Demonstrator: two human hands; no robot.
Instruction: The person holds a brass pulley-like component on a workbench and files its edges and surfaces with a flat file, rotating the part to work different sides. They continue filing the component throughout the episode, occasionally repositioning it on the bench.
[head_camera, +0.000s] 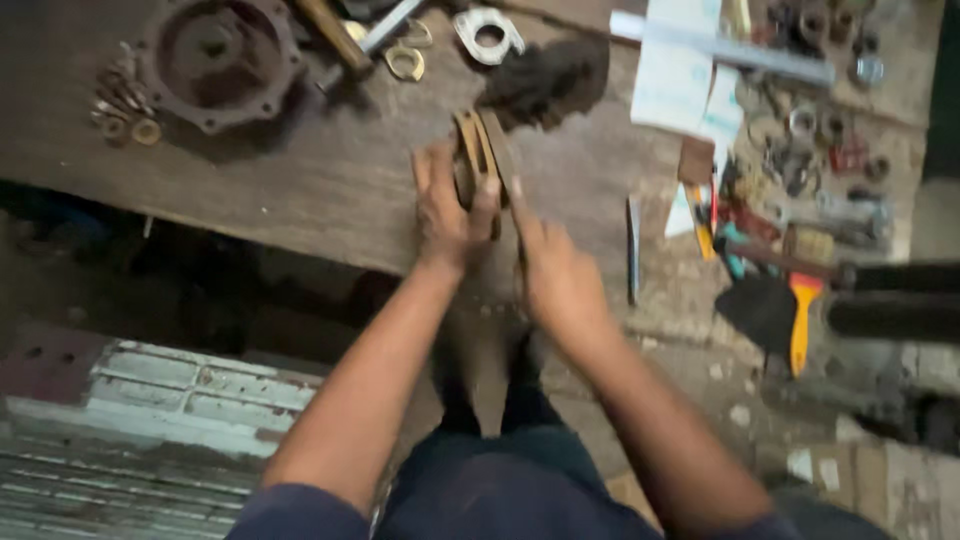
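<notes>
From the head camera, looking straight down, both hands meet over the near edge of a dark wooden workbench (330, 180). The left hand (447, 215) is clenched around a pair of curved, rust-brown metal pieces (478, 150) that stand on edge side by side, thumb on one flank and fingers wrapped over the other, so the pieces rise just beyond its fingertips. The right hand (553, 270) comes in beside them; its forefinger is stretched out along the right-hand face of the pieces and touches it, while the other fingers are curled underneath, and whether they grip anything cannot be told through the blur. Judging by how things lie, the work looks to be in its middle: the two pieces are already gathered and held together, but they are not fitted to anything, and the round rusty housing (220, 60) lies well beyond the left fingers, untouched. Just past the fingertips sits a dark wad of rag or wire wool (545, 80), with a pale metal flange (488, 32) and a wooden handle (335, 35) farther off. Well to the right of the right fingers lie loose nuts and rings (810, 120), a white sheet of paper (675, 75) and a scraper with an orange handle (800, 315).
</notes>
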